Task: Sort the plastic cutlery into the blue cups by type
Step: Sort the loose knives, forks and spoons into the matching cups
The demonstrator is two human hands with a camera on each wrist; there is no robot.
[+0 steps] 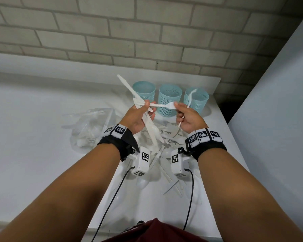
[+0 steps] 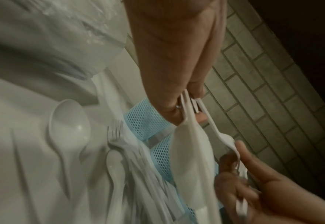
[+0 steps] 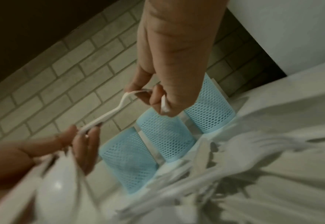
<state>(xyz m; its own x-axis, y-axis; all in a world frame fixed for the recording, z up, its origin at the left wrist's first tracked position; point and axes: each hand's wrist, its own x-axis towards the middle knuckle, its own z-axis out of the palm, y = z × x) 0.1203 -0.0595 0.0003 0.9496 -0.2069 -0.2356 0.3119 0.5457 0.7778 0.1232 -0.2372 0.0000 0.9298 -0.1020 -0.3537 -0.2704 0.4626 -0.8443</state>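
Three blue mesh cups [image 1: 143, 92] [image 1: 170, 102] [image 1: 198, 102] stand in a row at the back of the white table; they show again as cups [image 3: 167, 136] in the right wrist view. My left hand [image 1: 140, 117] grips a bundle of white knives and a spoon [image 1: 148, 124] above the pile. A white fork [image 1: 163, 106] lies level between the hands. Its handle is in the left fingers [image 2: 177, 98] and my right hand [image 1: 184, 117] pinches its tine end [image 3: 135, 93]. The right hand also holds a second fork [image 1: 190, 99] upright in front of the right cup.
A loose pile of white cutlery [image 1: 164, 154] lies on the table under the hands. A clear plastic bag [image 1: 89, 126] with more cutlery sits to the left. A brick wall runs behind the cups. The table edge and a white panel [image 1: 278, 119] are on the right.
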